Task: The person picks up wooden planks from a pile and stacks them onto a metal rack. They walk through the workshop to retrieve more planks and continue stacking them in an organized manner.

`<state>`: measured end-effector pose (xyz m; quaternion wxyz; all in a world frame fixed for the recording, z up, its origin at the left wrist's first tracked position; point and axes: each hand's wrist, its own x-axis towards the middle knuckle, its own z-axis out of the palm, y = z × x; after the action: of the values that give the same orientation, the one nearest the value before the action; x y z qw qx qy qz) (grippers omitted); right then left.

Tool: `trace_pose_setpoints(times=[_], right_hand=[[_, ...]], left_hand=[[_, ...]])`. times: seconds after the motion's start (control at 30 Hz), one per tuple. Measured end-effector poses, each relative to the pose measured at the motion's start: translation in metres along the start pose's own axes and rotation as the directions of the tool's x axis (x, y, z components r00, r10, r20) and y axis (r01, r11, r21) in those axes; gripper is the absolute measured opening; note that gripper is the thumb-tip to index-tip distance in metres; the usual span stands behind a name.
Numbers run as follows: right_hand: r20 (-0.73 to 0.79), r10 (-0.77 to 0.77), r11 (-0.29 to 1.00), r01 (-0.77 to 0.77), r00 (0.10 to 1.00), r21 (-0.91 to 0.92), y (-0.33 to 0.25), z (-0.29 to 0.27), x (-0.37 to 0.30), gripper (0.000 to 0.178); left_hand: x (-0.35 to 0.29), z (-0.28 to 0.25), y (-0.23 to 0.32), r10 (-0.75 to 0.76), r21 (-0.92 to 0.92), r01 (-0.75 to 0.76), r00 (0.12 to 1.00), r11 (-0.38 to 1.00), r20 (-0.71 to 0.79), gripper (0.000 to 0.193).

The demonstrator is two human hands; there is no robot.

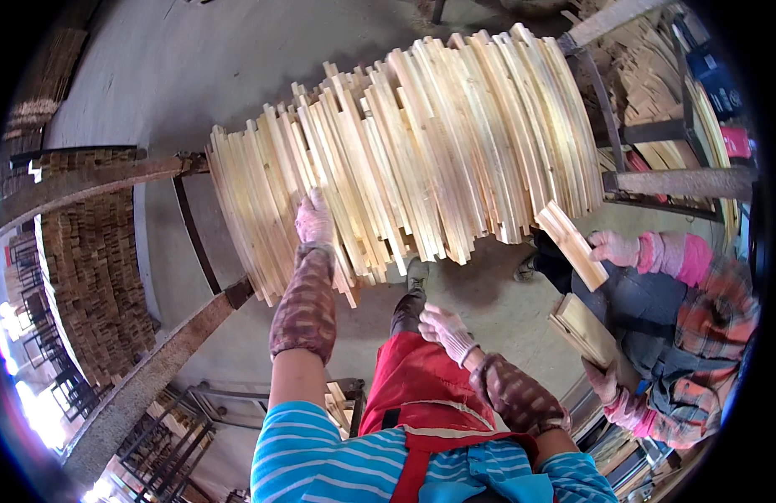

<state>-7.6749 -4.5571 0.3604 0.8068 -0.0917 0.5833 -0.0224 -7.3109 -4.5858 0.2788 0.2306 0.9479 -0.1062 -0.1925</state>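
A wide row of pale wooden strips (455,142) lies side by side across a metal rack in front of me. My left hand (315,220), in a pale pink glove, is on the left part of the row, its fingers closed round a wooden strip (344,281). That strip's near end juts out past its neighbours. My right hand (445,329), gloved too, hovers in front of the red apron (413,377), apart from the strips. Its fingers are stretched out and nothing shows in them.
At the right, a co-worker's gloved hand (616,249) holds a wooden board (570,243) by the row's near corner; the other hand (602,381) holds more boards (585,327). Metal rails (145,394) flank the row. Stacked wood (95,268) stands at the left.
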Motion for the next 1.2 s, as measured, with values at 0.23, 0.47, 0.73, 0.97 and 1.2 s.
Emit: trace_pose_setpoints(times=[0.23,0.47,0.73,0.97,1.2], right_hand=[[-0.291,-0.152,0.957,0.068,0.945,-0.281,0.058,-0.143,-0.077,0.038],[-0.694,-0.187,0.932,-0.096,0.695,-0.348,0.105,-0.240,-0.194,0.051],[-0.702,-0.045,0.978,-0.113,0.711,-0.178,0.300,-0.256,-0.188,0.052],[-0.592,-0.568,0.743,0.048,0.573,-0.667,0.392,-0.322,-0.163,0.039],[-0.725,-0.482,0.845,0.044,0.492,-0.532,0.512,-0.430,-0.134,0.029]], left_hand=[[0.026,-0.012,-0.072,0.098,-0.751,0.324,0.885,0.576,0.456,0.041],[-0.145,0.066,0.080,0.512,-0.549,-0.222,0.728,0.806,0.456,0.037],[-0.474,0.144,0.333,0.869,-0.779,-0.515,-0.124,0.357,0.479,0.034],[-0.750,0.161,0.461,0.922,-0.857,-0.507,-0.282,0.092,0.266,0.033],[-0.841,0.172,0.372,0.983,-0.797,-0.591,-0.183,-0.125,-0.018,0.034]])
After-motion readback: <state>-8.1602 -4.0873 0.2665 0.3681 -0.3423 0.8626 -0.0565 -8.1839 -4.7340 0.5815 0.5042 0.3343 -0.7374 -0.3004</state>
